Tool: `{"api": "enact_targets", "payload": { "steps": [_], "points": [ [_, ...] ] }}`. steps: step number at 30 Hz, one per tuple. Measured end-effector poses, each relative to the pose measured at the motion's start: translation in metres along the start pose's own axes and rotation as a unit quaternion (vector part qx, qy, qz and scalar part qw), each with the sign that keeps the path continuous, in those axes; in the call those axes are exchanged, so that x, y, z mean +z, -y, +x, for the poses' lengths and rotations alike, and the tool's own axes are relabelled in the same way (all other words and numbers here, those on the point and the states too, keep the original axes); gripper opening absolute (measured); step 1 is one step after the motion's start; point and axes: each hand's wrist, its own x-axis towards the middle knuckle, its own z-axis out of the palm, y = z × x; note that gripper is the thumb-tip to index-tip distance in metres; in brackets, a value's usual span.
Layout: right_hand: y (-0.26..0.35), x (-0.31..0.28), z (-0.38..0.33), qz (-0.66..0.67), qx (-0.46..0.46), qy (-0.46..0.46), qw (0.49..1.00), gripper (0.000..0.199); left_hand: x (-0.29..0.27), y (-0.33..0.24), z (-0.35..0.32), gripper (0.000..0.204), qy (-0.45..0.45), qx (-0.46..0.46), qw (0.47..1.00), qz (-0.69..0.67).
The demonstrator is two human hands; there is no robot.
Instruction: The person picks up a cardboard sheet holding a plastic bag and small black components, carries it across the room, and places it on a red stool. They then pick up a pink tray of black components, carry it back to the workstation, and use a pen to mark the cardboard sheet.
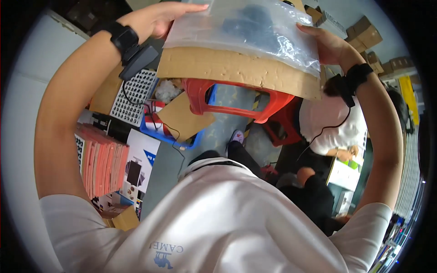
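A clear plastic bag [284,38] spans the space between my hands at the top of the view, with a dark blurred shape showing through it. My left hand [159,19] grips the bag's left side, thumb stretched along its upper edge. At the right side, my right hand [328,44] has its thumb over the bag while the other fingers are mostly hidden. Directly below the bag in view is a brown cardboard sheet [227,66]; a red plastic stool [236,109] shows under it. Each wrist wears a black strapped device with a cable.
Left of me are a blue crate [189,144] with cardboard, a white tray of black round parts [133,98] and stacked pink sheets [102,164]. Another person in a white top [334,120] works at right, near a second red stool [284,125]. Cartons [364,34] stand behind.
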Motion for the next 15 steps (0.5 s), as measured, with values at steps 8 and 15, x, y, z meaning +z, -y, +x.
{"api": "enact_targets", "payload": {
  "steps": [8,15],
  "points": [
    [0.083,-0.095,0.14,-0.052,0.06,0.056,0.995,0.06,-0.057,-0.048,0.105,0.039,-0.121,-0.036,0.992,-0.014],
    [0.155,-0.149,0.248,-0.111,0.059,0.064,0.99,0.062,-0.101,-0.108,0.187,0.039,-0.148,-0.068,0.986,-0.032]
  ]
}}
